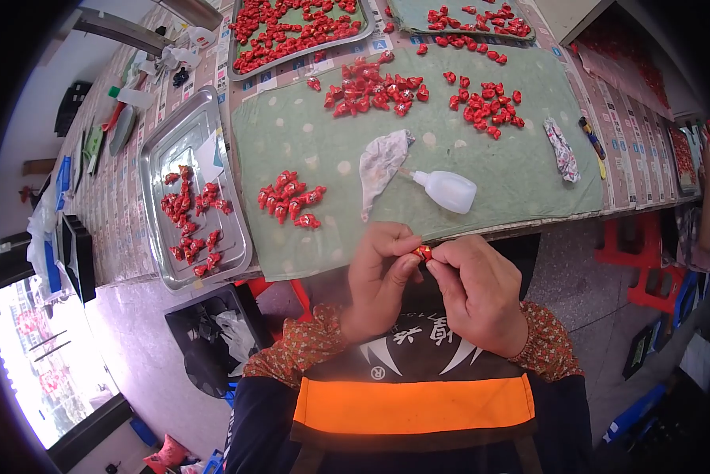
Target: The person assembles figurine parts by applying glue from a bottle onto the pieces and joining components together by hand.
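Observation:
Just in front of the table's near edge, my left hand (377,278) and my right hand (481,288) meet at the fingertips. Both are closed in a pinch on a small red piece (424,253) with a bit of yellow on it; its exact kind is too small to tell. Beyond my hands, a white squeeze bottle (450,192) lies on its side on the green mat (331,249). Its nozzle points at a crumpled patterned cloth (383,162). To the left on the mat is a small group of similar red pieces (289,196).
A metal tray (154,162) holding red pieces stands at the left. More red piles (371,88) lie farther back, near a fuller tray (232,67). A folded cloth (560,150) and a yellow-black tool (593,142) lie right. Below stand a black bin (189,316) and red stools (639,253).

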{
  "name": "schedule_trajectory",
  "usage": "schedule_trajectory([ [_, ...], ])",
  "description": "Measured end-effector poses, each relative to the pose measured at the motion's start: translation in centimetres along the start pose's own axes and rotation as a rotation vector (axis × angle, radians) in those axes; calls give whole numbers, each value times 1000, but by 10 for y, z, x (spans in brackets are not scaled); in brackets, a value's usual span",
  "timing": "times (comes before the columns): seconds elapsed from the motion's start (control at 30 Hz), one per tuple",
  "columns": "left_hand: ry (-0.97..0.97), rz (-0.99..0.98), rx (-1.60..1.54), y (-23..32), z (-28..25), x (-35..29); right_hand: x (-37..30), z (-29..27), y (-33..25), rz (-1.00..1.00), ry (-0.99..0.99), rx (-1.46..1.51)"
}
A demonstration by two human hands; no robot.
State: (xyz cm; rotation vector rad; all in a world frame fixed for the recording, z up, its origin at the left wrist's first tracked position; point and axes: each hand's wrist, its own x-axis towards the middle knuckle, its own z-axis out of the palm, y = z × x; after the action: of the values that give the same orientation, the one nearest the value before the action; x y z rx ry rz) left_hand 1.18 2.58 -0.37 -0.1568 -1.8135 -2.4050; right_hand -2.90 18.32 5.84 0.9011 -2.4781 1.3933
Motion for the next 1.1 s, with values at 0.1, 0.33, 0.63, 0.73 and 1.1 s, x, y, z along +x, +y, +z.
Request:
schedule_trajectory([
  [0.1, -24, 56, 48, 0, 4, -1, -2, 2, 1, -32, 17, -20],
  [0.33, 64, -35, -20, 0, 8, -1, -5, 7, 12, 29, 8, 61],
  [0.63, -69, -509, -338, 12, -11, 9, -8, 6, 24, 11, 39, 136],
  [0.73, -106, -546, -357, 13, -15, 11, -11, 4, 25, -57, 51, 63],
  [1.1, -175, -403, -243, 11, -12, 7, -19, 0, 29, 720, -185, 1066],
])
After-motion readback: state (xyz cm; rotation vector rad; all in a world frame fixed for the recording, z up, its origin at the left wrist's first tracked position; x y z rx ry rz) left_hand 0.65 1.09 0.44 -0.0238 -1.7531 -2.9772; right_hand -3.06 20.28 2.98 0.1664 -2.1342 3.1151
